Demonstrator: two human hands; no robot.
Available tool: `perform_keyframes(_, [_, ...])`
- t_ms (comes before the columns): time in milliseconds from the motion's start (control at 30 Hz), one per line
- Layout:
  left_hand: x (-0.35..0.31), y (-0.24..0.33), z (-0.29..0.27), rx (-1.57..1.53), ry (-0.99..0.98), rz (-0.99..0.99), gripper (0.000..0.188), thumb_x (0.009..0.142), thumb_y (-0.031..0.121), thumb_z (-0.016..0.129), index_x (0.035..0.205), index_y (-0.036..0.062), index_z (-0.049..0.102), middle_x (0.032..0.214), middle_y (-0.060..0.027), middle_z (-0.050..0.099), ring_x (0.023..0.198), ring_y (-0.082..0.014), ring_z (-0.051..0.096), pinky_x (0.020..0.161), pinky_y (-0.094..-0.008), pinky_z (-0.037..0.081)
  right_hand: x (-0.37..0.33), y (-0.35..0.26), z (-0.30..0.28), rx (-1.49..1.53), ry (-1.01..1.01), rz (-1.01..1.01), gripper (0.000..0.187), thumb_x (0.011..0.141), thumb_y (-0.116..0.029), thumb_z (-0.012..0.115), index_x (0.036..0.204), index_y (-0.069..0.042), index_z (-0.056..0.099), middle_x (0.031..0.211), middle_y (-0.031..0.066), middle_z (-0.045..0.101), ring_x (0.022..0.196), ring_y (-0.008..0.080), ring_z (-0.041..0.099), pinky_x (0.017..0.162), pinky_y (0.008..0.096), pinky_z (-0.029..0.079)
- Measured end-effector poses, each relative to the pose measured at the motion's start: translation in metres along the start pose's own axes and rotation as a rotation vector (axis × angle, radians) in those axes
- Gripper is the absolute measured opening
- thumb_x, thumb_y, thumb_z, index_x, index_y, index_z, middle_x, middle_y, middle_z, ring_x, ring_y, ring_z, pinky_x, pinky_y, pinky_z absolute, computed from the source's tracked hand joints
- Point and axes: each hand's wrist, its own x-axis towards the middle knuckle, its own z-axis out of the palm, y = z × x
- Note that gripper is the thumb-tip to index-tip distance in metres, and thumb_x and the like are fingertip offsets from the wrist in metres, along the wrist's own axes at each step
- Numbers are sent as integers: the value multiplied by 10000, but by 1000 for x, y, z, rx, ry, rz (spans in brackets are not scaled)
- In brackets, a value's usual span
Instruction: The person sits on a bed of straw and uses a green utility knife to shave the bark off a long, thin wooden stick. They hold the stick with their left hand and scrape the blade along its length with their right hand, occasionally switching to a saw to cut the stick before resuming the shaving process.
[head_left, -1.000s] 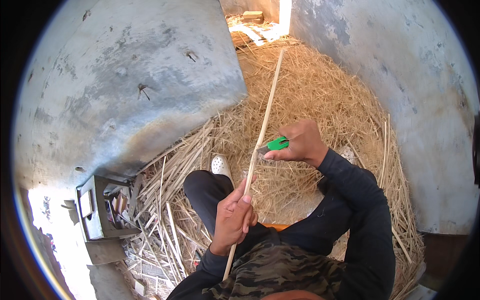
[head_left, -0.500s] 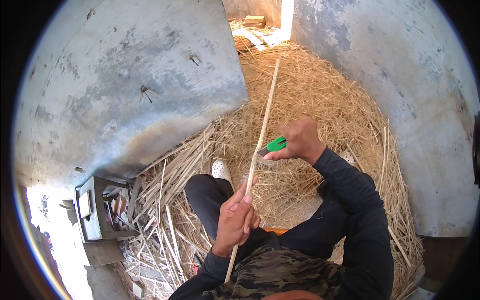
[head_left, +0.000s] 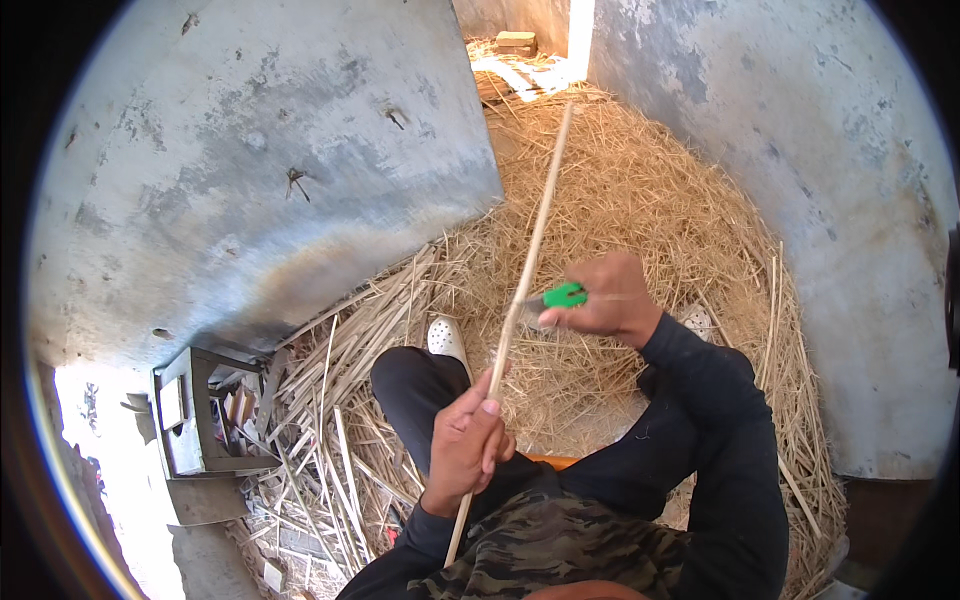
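Note:
A long, pale wooden strip (head_left: pixel 540 220) slants up and away from my lap, its far end over the shavings. My left hand (head_left: pixel 466 440) is closed round its lower part, fingers wrapped about it. To the right of the strip, my right hand (head_left: pixel 612 298) grips a green utility knife (head_left: pixel 565 296). The knife's dark blade points left and meets or nearly meets the strip's edge around its middle; slight blur hides whether they touch.
Curly shavings (head_left: pixel 640 190) cover the floor ahead. Loose split strips (head_left: pixel 340 370) pile at the left, beside a small wooden frame cabinet (head_left: pixel 215 415). Grey walls (head_left: pixel 250 150) rise on both sides. A brick (head_left: pixel 516 40) lies at the back. My white clog (head_left: pixel 446 338) rests among the shavings.
My right hand and the knife have moved slightly right and down. The strip's far end has swung a little to the right; my left hand keeps its hold.

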Motion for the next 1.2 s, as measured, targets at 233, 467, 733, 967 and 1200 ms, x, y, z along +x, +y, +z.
perform_keyframes(233, [6, -2, 9, -82, -62, -14, 441, 1035, 163, 428, 1435, -10, 367, 460, 52, 358, 369, -27, 295, 462, -221, 304, 5, 9, 0, -53, 10, 42, 658, 708, -747, 636, 537, -116, 567, 448, 62, 482, 394, 245, 498, 404, 372, 383])
perform_keyframes(467, [-13, -5, 16, -99, -58, -140, 427, 1035, 120, 392, 1439, -15, 357, 449, 45, 345, 360, -38, 275, 454, -222, 281, 13, 73, -4, -97, -37, 341, 787, 766, -866, 390, 715, -166, 745, 420, -1, 451, 364, 153, 423, 374, 332, 331])
perform_keyframes(733, [-14, -5, 15, -72, -86, -125, 437, 1043, 150, 387, 1447, -11, 340, 434, 38, 347, 330, -49, 273, 443, -223, 298, 9, 73, 3, -108, -81, 383, 719, 797, -790, 483, 530, -127, 559, 459, -2, 519, 357, 174, 419, 383, 325, 341])
perform_keyframes(967, [-20, -11, 7, -157, -101, -118, 432, 1048, 152, 365, 1455, 9, 337, 431, 27, 350, 319, -55, 261, 436, -234, 302, -4, 27, 5, 50, -12, 91, 763, 822, -829, 367, 616, -156, 663, 453, -56, 475, 364, 85, 387, 345, 298, 315])
perform_keyframes(1200, [-36, -11, 12, -116, -197, -233, 442, 1054, 158, 354, 1470, 17, 308, 439, 38, 336, 351, -52, 285, 477, -237, 309, 8, 98, -31, -130, 40, 417, 627, 886, -722, 430, 847, -201, 777, 451, -37, 385, 395, 117, 333, 392, 315, 305])
